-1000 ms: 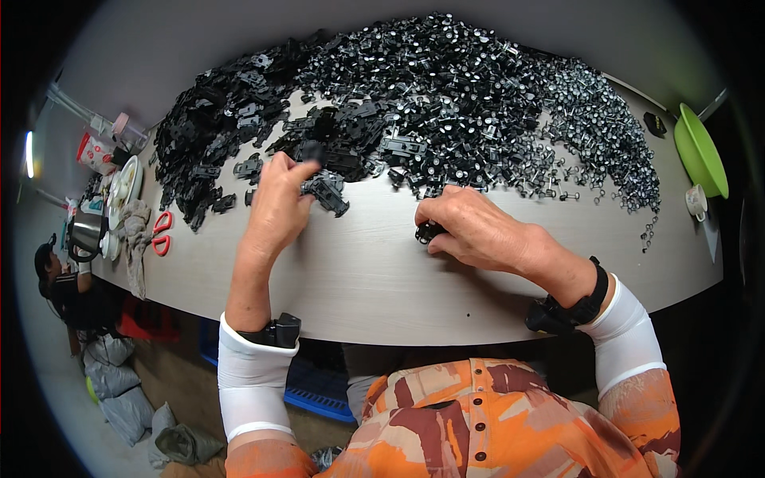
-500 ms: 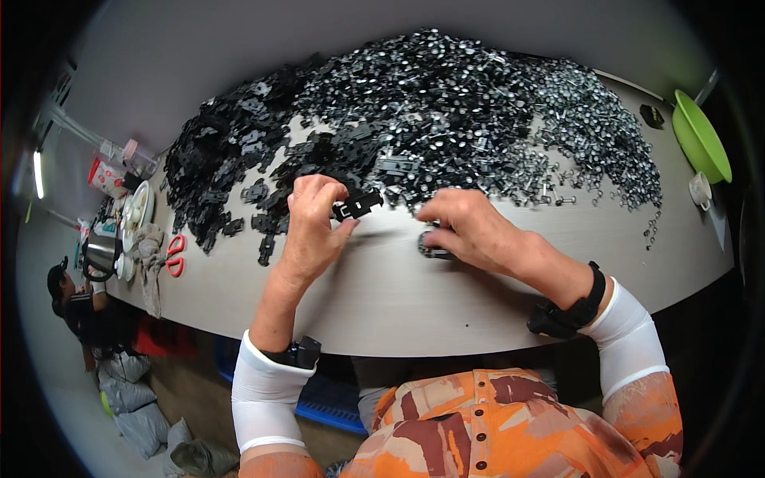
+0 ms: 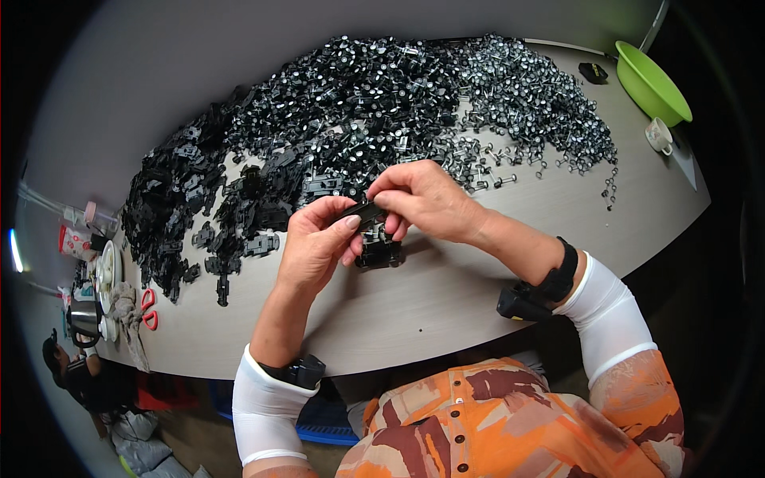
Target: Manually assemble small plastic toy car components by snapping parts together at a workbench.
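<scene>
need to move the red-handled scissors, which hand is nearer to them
Left. The left hand is to the right of the red-handled scissors, with tabletop between; the right hand is farther off on that same side, beyond the left hand.

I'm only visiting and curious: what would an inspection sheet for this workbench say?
Surface: pale table with a dark speck near its front edge
Job's things: heaped black plastic parts and wheel-and-axle sets
Clutter: red-handled scissors, crumpled cloth, green basin, cup
Hands: left hand pinches a black part; right hand touches it, grip unclear
Cables: nothing seen clearly
Surroundings: another person and grey bags, left
</scene>
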Available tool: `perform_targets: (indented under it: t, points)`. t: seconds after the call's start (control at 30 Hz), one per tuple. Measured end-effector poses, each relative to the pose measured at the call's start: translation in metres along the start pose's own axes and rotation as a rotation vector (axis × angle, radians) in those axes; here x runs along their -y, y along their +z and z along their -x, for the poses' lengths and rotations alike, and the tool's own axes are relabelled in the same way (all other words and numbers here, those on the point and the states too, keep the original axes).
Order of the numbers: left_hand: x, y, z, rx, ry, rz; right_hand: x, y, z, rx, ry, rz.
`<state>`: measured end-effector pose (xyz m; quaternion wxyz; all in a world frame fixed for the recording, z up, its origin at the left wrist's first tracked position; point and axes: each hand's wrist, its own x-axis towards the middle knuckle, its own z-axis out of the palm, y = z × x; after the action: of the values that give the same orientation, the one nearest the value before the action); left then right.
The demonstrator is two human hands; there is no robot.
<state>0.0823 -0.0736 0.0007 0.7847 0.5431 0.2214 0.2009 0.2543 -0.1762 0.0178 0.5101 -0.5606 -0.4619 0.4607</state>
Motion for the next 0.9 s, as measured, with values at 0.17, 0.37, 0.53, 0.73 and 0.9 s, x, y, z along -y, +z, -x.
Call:
perform_targets:
  t: [0.17, 0.37, 0.53, 0.73, 0.9]
  points:
    - [0.005, 0.001, -0.005, 0.010, -0.056, 0.063, -0.004, -0.007, 0.005, 0.002, 0.074, -0.151]
    - [0.007, 0.008, -0.006, 0.034, -0.075, 0.110, -0.011, -0.003, 0.003, -0.067, 0.010, 0.026]
    - [0.008, -0.005, 0.000, -0.057, -0.001, 0.137, -0.018, -0.041, 0.014, -0.162, -0.266, 0.642]
    - [0.011, -0.009, -0.009, -0.087, 0.012, 0.106, -0.007, -0.081, 0.055, -0.296, -0.006, 1.161]
    - [0.013, -0.006, -0.008, -0.050, -0.021, 0.109, -0.023, -0.077, 0.048, -0.306, -0.101, 1.157]
